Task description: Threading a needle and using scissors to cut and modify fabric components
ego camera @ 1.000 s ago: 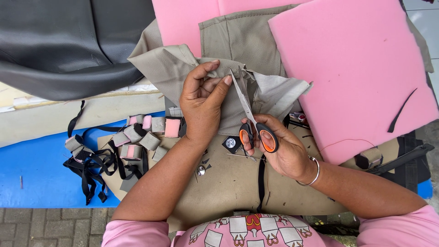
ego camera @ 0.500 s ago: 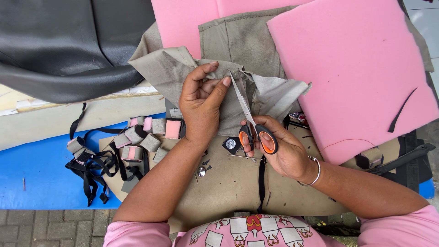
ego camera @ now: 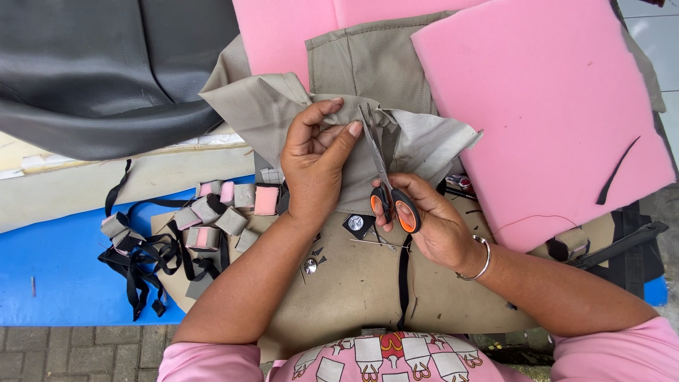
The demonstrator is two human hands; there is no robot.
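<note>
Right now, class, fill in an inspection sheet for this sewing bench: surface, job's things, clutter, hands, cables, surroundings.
Surface: blue table top, mostly covered by tan material.
Job's things: tan fabric, folded edge pinched up; scissors with orange-lined handles, blades pointing up into the fold.
Clutter: small foam-padded fabric pieces tangled with black straps; round metal buttons on the tan sheet.
Hands: left hand has a grip on the fabric fold; right hand has fingers through the scissor handles, bangle on the wrist.
Cables: nothing seen.
Surroundings: pink foam sheets at right and top; dark grey upholstery upper left; paved floor below.
</note>
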